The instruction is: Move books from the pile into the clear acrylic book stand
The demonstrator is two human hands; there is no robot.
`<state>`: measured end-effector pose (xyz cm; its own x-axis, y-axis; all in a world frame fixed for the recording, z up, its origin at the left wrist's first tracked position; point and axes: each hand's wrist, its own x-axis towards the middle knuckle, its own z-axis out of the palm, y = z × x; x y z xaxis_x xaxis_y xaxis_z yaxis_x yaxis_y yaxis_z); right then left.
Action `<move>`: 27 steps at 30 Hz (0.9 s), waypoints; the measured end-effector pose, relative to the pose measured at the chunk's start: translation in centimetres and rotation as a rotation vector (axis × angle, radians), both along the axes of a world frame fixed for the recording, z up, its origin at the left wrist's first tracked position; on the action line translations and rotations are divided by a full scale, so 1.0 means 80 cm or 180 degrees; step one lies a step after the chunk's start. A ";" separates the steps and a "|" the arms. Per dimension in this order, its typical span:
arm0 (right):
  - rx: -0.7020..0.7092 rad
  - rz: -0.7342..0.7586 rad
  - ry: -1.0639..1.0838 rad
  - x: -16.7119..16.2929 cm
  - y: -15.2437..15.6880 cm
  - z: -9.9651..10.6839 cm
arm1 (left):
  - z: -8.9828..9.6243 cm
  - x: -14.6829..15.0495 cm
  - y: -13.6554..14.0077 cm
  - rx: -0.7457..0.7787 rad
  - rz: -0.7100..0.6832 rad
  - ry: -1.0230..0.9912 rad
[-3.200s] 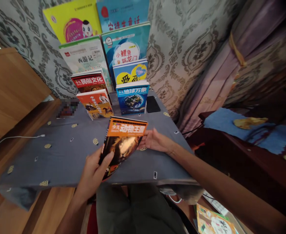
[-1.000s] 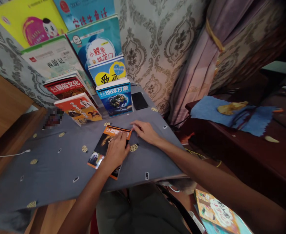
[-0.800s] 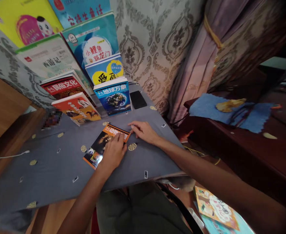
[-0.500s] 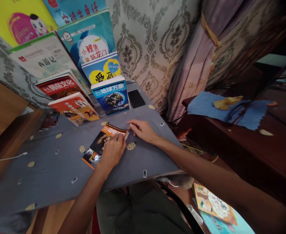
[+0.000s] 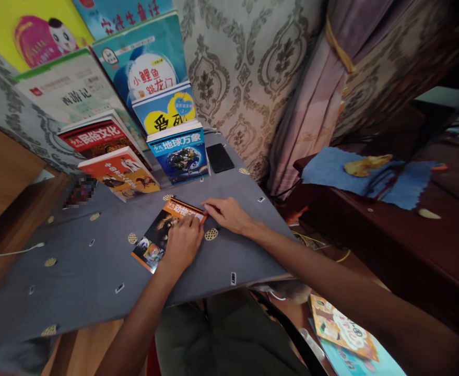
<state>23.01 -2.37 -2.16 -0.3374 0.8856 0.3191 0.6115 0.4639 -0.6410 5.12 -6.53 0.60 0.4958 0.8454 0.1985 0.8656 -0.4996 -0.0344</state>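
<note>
A small book with a black and orange cover (image 5: 156, 227) lies flat on the cloth-covered table (image 5: 96, 277). My left hand (image 5: 184, 240) rests on its right half, palm down, with the fingers slightly bent and covering part of the cover. At the book's upper right corner is my right hand (image 5: 231, 214), its thumb and forefinger drawn together on the edge. The other fingers of that hand are curled underneath and partly hidden.
Several books stand upright behind, among them a blue book with a globe (image 5: 182, 159) and an orange book (image 5: 121, 175). A black phone (image 5: 220, 158) lies beside them. To the right, a blue cloth (image 5: 327, 172) lies on dark red furniture. More books (image 5: 346, 326) lie low at the right.
My right hand has moved slightly down and left, its fingertips now at the book's corner. My left hand stays on the cover, shifted slightly right.
</note>
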 end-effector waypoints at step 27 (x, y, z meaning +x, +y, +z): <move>0.0292 0.0384 -0.1117 -0.061 0.036 0.004 | -0.012 -0.092 -0.078 -0.0375 -0.0375 -0.0342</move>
<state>18.12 0.51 -1.85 -0.5404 0.8059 0.2418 0.7238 0.5918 -0.3548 -2.25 -12.76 -0.36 0.5739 0.8034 0.1586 0.7965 -0.5926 0.1198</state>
